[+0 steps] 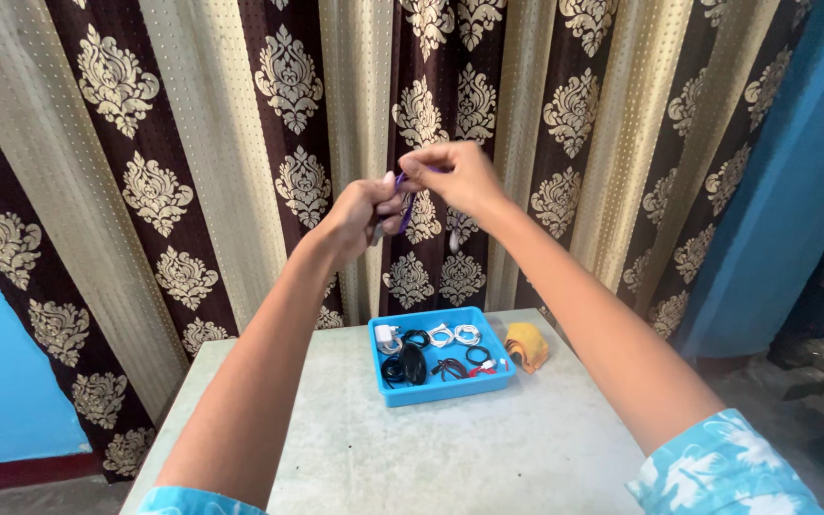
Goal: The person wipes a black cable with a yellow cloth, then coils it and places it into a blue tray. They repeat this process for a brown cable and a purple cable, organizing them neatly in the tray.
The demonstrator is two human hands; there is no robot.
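two forearms in pale blue floral sleeves stretch up from the bottom edge of the head view, meeting well above a grey tabletop (355, 448) and in front of a brown and cream patterned curtain (193, 143). left hand (362, 216) is curled closed, its fingertips pinching the lower end of a thin purple cord (404, 208). right hand (457, 175), slightly higher, pinches the upper end between thumb and forefinger. the cord runs short and taut between the two hands, apparently held up at eye level so its small parts can be worked closely, clear of the table below. a small whitish piece (453, 240) hangs under the right wrist; whether it belongs to the cord cannot be told.

below the hands, at the far middle of the table, sits a shallow blue tray (442, 389). it keeps a loose lot of small things together: a white plug-shaped piece (386, 336), white coiled cables (453, 335), black coiled cables (410, 364) and a dark tangle with red tips (464, 366). an orange and grey bundle (526, 345) lies on the table just beside the tray's right wall.

most of the cord is hidden inside the two grips, so its length and ends stay unclear. both sleeves are cut off by the frame, the tray's contents are too small to sort exactly, and dim shapes at the right edge past the blue wall (793, 181) cannot be made out.
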